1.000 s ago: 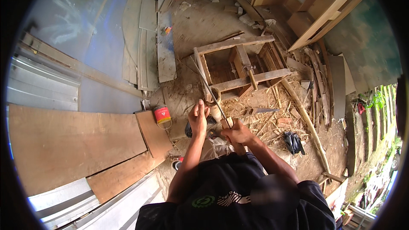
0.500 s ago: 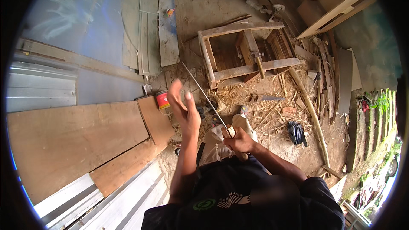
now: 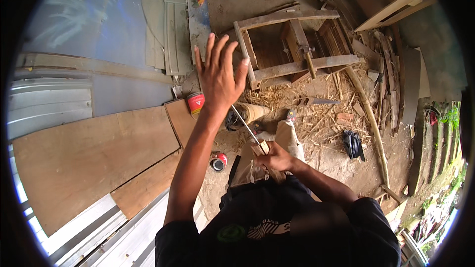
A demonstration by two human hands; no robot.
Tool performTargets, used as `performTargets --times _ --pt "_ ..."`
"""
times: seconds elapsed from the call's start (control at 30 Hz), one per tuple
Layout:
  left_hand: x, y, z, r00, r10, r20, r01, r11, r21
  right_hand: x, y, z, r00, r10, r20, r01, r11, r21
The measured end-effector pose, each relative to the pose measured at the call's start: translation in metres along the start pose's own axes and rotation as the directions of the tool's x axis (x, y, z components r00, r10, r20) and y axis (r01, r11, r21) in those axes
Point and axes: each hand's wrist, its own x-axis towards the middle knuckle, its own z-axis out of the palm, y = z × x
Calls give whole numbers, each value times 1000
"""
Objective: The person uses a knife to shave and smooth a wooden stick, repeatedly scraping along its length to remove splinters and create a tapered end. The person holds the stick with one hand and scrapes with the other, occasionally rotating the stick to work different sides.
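My right hand (image 3: 274, 157) is closed around the wooden handle of a long, thin metal blade (image 3: 242, 118), seen nearly edge-on, so its exact kind is unclear. The handle sits close to my waist, and the blade slants up and to the left. My left hand (image 3: 219, 74) is raised with its fingers spread and holds nothing. It covers the far part of the blade; whether the two touch I cannot tell. Beyond my hands stands a wooden frame (image 3: 277, 71) with crossbars, and a hammer (image 3: 309, 62) rests on it.
A handsaw (image 3: 319, 101) lies among wood shavings (image 3: 326, 123). A red can (image 3: 194, 103) and an open tin (image 3: 217, 162) stand on the left by plywood sheets (image 3: 94, 153). On the right are a long pole (image 3: 368, 113), a black plastic bag (image 3: 353, 144) and stacked boards (image 3: 388, 76).
My left hand has moved up and forward and its fingers have spread, now overlapping the blade. My right hand keeps its grip on the handle. The view has shifted slightly.
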Motion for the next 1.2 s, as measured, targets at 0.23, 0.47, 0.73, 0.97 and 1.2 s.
performTargets --times 0.23,0.47,0.73,0.97,1.2 --pt "-43 -34 -3 934 -201 296 358 557 -749 6 -2 -9 916 395 69 -325 630 705" --pt "-236 -134 -97 355 -567 743 659 -412 -629 6 -10 -50 938 311 -153 -232 891 390" --pt "-287 -115 -48 519 -743 423 272 -325 -906 49 -44 -12 974 124 -191 -170 953 -250" --pt "-167 -41 8 330 -733 595 647 -284 -708 77 -100 12 822 -548 -153 353 702 -619" --pt "-92 11 42 631 -602 488 661 89 -745 46 -123 1 751 -518 -408 203 770 -604"
